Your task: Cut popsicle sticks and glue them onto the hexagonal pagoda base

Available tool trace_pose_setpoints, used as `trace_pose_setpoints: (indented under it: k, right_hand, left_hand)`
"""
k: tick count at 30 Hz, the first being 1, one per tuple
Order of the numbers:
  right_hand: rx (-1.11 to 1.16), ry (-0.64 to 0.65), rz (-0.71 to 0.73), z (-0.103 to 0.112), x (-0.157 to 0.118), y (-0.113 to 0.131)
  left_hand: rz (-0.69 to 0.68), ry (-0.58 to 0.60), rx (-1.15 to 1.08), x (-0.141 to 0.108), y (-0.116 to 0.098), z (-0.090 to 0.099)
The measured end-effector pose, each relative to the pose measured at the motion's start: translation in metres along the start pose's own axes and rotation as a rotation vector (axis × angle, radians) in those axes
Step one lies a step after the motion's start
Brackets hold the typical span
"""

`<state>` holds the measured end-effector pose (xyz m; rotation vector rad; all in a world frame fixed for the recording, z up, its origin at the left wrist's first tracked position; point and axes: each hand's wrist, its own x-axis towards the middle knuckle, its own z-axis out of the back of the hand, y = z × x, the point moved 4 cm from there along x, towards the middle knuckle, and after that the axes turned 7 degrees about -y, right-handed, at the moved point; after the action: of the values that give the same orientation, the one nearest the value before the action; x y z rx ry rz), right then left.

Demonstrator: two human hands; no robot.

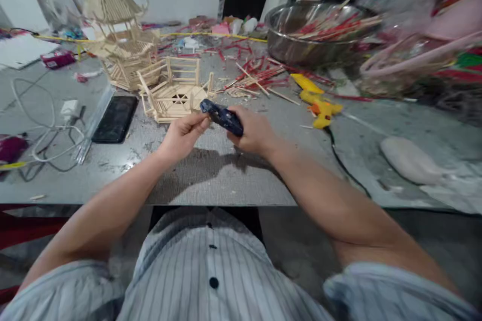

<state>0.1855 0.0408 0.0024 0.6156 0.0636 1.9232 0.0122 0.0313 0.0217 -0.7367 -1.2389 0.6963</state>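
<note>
Dark-blue, elongated hand tool (225,118) lies clasped in the right grip (255,131), long axis slanting forward and left, far end just beside the left grip (183,135), pressed together, whether on anything, unclear.

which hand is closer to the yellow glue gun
Right. The right hand is left of the glue gun; the left hand is farther left.

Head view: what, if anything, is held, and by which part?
Right hand holds the blue tool by its right end. Whether the left hand pinches anything cannot be told.
</note>
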Motion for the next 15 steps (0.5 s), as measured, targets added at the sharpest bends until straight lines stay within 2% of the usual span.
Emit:
trace_pose_setpoints:
  k: [6, 15]
  right_hand:
    - [0.016, -0.027, 0.047, 0.0026, -0.0014, -0.0027]
    - [0.024, -0.029, 0.036, 0.003, -0.002, -0.0024]
  left_hand:
    - [0.036, 0.074, -0.044, -0.0004, 0.0, -0.0013]
    - [0.079, 0.106, -0.129, -0.0007, 0.005, -0.0015]
